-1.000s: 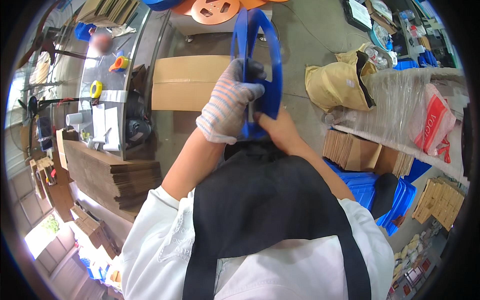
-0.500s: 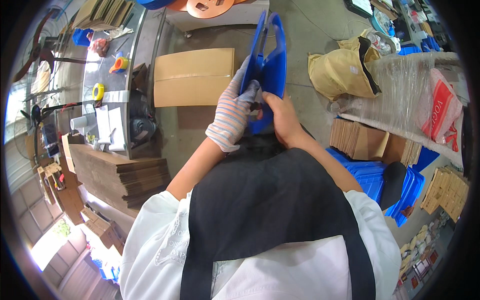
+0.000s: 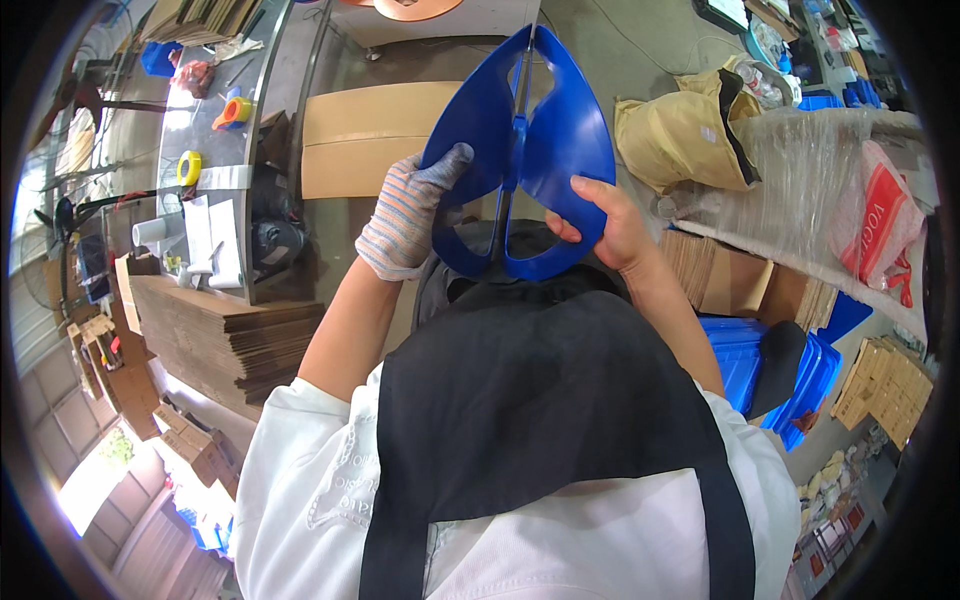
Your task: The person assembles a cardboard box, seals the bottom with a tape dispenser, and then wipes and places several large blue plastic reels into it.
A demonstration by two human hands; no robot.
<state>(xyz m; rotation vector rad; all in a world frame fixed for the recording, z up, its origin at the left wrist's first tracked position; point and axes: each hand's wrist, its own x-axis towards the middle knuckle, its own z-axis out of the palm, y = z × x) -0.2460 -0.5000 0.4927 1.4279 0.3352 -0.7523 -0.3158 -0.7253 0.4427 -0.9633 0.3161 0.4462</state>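
Observation:
I hold a blue plastic reel (image 3: 572, 125) in front of my apron, its two thin flanges seen edge-on at the middle and spread apart like wings. Large rounded cutouts show in the flanges. My left hand (image 3: 412, 212), in a striped knit glove, grips the left flange with the thumb on its inner face. My bare right hand (image 3: 612, 222) is closed on the right flange, thumb on the inside and fingertips showing through the cutout. What joins the flanges along the middle is hard to make out.
A closed cardboard box (image 3: 375, 145) lies beyond my left hand. On the left, a metal table (image 3: 215, 130) carries tape rolls and paper, near stacked flat cardboard (image 3: 215, 335). At right are a tan sack (image 3: 685, 135), a film-wrapped stack (image 3: 800, 180) and blue crates (image 3: 735, 350). An orange disc (image 3: 420, 5) shows at the top.
The blue reel has turned and its flanges have spread wider. My hands have moved apart, the left one to the left and the right one to the right, both still gripping it.

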